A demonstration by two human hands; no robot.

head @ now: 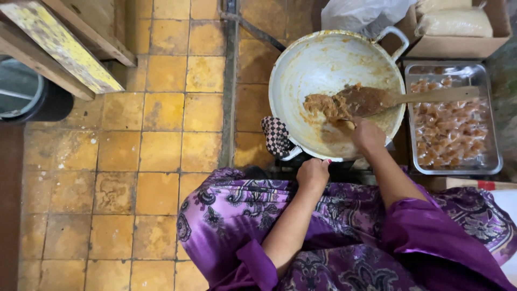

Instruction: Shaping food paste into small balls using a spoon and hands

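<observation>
Wok (323, 64): pale enamelled metal, smeared matt. Paddle (420, 97) at 3 o'clock: bare wood, sticky-coated. Tray (493, 124) beyond: shiny steel, glossy plastic-wrapped sweets (449, 126). Floor tiles (161, 151) at 9 o'clock: worn, stained ceramic. Checked cloth (276, 136) at 7.

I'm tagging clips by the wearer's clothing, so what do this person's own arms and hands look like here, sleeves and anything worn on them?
Both forearms are bare, with loose, shiny purple sleeves pushed up to about the elbows. The left hand shows a red-painted nail on one of its fingers; no nails are visible on the right hand. No rings, watch, bracelets or gloves are visible. The sleeves match a purple garment with a dark paisley and floral print across the lap.
</observation>
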